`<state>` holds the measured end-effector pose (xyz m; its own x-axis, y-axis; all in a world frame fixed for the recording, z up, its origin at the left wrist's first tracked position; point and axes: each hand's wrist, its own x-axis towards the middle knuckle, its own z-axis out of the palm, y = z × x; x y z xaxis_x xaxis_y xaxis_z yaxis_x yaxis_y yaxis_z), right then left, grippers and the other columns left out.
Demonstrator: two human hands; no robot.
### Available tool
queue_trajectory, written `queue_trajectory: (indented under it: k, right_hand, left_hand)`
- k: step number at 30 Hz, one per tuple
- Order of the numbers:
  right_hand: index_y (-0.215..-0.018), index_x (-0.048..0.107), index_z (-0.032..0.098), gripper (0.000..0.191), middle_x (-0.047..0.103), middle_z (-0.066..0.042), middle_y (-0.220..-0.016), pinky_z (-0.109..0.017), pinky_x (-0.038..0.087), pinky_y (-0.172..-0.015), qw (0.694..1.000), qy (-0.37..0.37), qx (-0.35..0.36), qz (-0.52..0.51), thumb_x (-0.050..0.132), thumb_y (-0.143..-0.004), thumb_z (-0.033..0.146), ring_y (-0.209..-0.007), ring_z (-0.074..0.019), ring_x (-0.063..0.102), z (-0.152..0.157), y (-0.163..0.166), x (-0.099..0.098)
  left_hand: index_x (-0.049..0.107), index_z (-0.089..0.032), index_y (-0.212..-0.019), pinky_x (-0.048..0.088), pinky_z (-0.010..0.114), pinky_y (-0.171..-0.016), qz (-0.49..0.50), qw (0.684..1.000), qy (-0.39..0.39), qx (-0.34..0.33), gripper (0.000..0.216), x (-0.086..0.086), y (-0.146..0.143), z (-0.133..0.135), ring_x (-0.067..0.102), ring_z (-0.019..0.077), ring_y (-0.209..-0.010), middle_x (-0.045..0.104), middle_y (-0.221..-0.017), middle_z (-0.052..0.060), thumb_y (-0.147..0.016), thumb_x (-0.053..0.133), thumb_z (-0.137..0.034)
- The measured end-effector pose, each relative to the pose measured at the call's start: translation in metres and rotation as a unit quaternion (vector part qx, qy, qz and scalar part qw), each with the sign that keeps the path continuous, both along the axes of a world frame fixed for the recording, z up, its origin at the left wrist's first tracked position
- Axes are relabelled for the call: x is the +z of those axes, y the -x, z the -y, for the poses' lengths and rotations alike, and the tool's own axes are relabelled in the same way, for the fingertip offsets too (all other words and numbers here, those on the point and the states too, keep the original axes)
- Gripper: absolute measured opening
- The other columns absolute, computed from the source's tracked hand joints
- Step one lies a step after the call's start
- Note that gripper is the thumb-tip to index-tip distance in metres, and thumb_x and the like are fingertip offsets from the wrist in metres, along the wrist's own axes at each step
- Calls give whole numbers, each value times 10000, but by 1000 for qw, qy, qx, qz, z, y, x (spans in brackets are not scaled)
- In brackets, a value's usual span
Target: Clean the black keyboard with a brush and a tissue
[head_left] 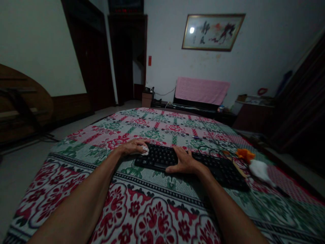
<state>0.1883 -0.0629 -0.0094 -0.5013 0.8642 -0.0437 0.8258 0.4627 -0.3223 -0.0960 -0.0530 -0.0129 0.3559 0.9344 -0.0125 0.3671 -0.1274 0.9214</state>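
Observation:
A long black keyboard (pixel 158 157) lies across the patterned cloth. At its left end my left hand (pixel 133 147) is closed on a small white wad of tissue (pixel 145 150), which touches the keys. My right hand (pixel 185 160) grips the keyboard across its middle, thumb along the front edge and fingers toward the back edge. Some keys are hidden beneath that hand. Behind the keyboard's right half runs a loose black cable (pixel 207 148).
Right of the keyboard lie an orange item (pixel 245 155), a white bundle (pixel 260 170) and a dark handle (pixel 282 191). A flower-patterned cloth (pixel 154 217) covers the table. A pink cloth (pixel 201 90) drapes something by the back wall. A round wooden tabletop (pixel 22 101) leans at far left.

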Motion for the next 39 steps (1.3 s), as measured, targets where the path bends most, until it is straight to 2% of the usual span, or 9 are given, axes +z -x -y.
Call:
queue_trajectory:
  k: [6,8,12,19,25,27,31,36,39]
  right_hand:
    - [-1415,230,185,1147,236,-186,-1477,-605,-15,-1079,1000,0,1,-1,686,-496,698,-1369,-383,142,-1,0,0]
    - [-1419,222,171,1165,226,-183,-1482,-595,-22,-1085,1000,3,0,4,679,-492,710,-1373,-379,128,-1,-1,-1]
    - [-1427,197,172,1191,213,-183,-1486,-594,-28,-1085,1000,1,5,1,666,-485,730,-1376,-372,115,-2,-2,-2]
    - [-1433,183,204,1201,183,-162,-1501,-578,-18,-1096,1000,10,1,0,663,-473,742,-1378,-373,109,-1,-2,-1]
    - [-1437,177,189,1218,173,-165,-1504,-576,-29,-1095,1000,18,-3,-1,663,-468,746,-1378,-377,104,-1,-1,1]
    - [-1441,168,176,1226,165,-165,-1507,-573,-32,-1097,1000,22,-2,2,653,-474,754,-1380,-374,92,0,-1,1]
    - [-1441,169,173,1217,163,-170,-1507,-580,-30,-1092,1000,21,-2,-1,665,-482,735,-1382,-373,87,0,-1,1]
    - [-1436,183,162,1214,164,-180,-1505,-571,-33,-1096,1000,24,-3,-7,669,-480,732,-1384,-369,80,1,-1,2]
    - [-1434,187,151,1215,179,-189,-1498,-575,-25,-1094,1000,25,-1,-5,662,-483,739,-1385,-364,77,1,-1,3]
  left_hand:
    - [682,-152,-789,430,312,-774,13,999,-18,40,267,-3,-6,-1,585,219,-885,644,-1040,76,-623,638,-357]
    - [687,-163,-788,430,307,-768,2,999,-15,31,256,-1,-7,-1,585,212,-872,651,-1000,67,-617,652,-351]
    - [696,-178,-727,428,307,-823,-41,999,-17,-16,212,5,-12,-3,555,239,-1001,621,-1108,66,-549,703,-293]
    - [701,-175,-695,433,332,-861,-55,996,-60,-24,175,5,-13,-7,523,272,-1080,575,-1213,82,-568,701,-294]
    - [694,-162,-702,417,330,-886,-106,992,-60,-15,209,14,-7,-7,511,276,-1110,527,-1277,92,-572,693,-326]
    - [692,-159,-728,434,317,-841,-103,991,-88,15,235,15,-11,-8,543,257,-1045,569,-1203,89,-595,674,-352]
    - [693,-164,-826,440,292,-740,-139,973,-164,78,266,12,-27,-9,579,205,-822,648,-856,47,-658,629,-359]
    - [705,-196,-784,411,261,-706,-225,948,-226,12,170,7,-36,-8,558,174,-734,648,-752,19,-703,593,-296]
    - [708,-213,-780,397,257,-689,-249,942,-227,7,147,8,-33,-9,550,180,-741,656,-763,21,-679,609,-254]
